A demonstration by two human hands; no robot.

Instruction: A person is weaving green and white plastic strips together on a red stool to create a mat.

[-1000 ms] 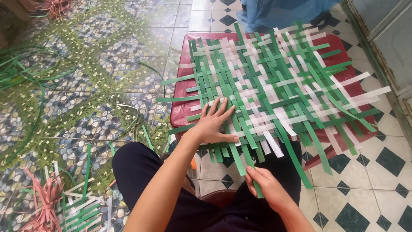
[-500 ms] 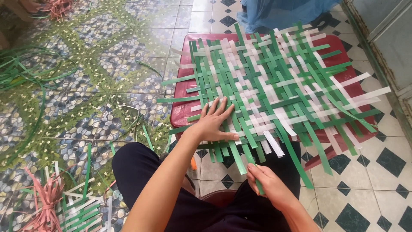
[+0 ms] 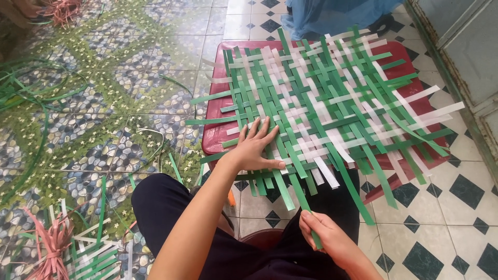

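Tiled floor, loose green strips [image 3: 31,103] at left, woven mat [image 3: 321,109] on a red stool [image 3: 215,137].
Left hand [image 3: 257,150] lies flat, fingers spread, pinning the mat's near edge. Right hand [image 3: 324,236] pinches the free end of one green strip [image 3: 303,197] hanging off that edge. Risk: a hard tug on the strip, or the flat hand lifting, could skew the weave and slide neighbouring strips loose.

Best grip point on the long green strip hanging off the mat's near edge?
Pinch the free tail of the green strip, coming from the near side, below the woven mat. That end hangs clear past the weave; the right hand already pinches it there while the left hand lies flat on the mat.
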